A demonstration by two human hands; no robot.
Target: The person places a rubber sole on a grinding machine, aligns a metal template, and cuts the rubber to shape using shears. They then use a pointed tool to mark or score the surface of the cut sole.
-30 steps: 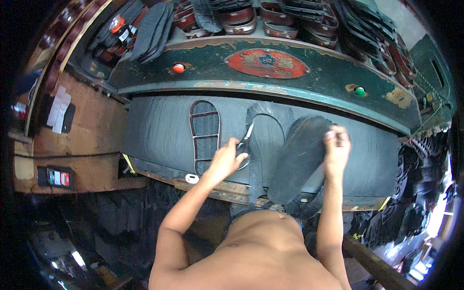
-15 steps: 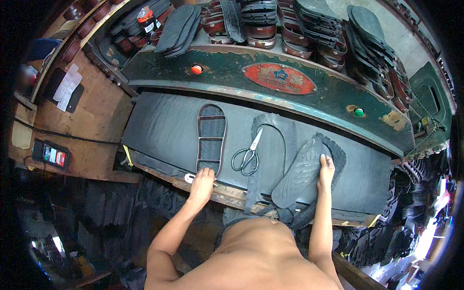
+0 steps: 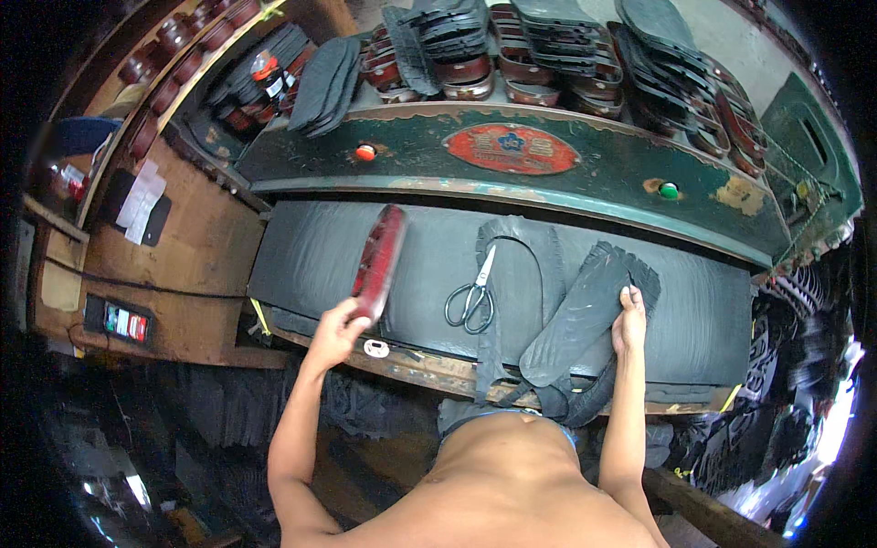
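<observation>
My left hand (image 3: 338,336) grips the near end of a red-brown, sole-shaped cutting die (image 3: 380,265), which is tipped up on its side above the dark sheet (image 3: 425,247). The die is slightly blurred. My right hand (image 3: 629,320) pinches the right edge of a dark grey, sole-shaped rubber piece (image 3: 571,329); a frayed-edged strip shows along its far end. Between my hands lie scissors (image 3: 470,306) with black handles, blades pointing away. Beside them is a curved offcut (image 3: 545,260), its tail hanging over the front edge.
A green machine beam (image 3: 365,173) with a red button (image 3: 365,152) and a green button (image 3: 669,191) spans the back. Stacked dies and dark soles (image 3: 566,46) sit on top. At left, a phone (image 3: 126,322) lies on a wooden table (image 3: 196,247).
My left hand has lifted the die from lying flat to standing on its side, moving left. My right hand has taken the rubber piece slightly, and the whole view has shifted.
</observation>
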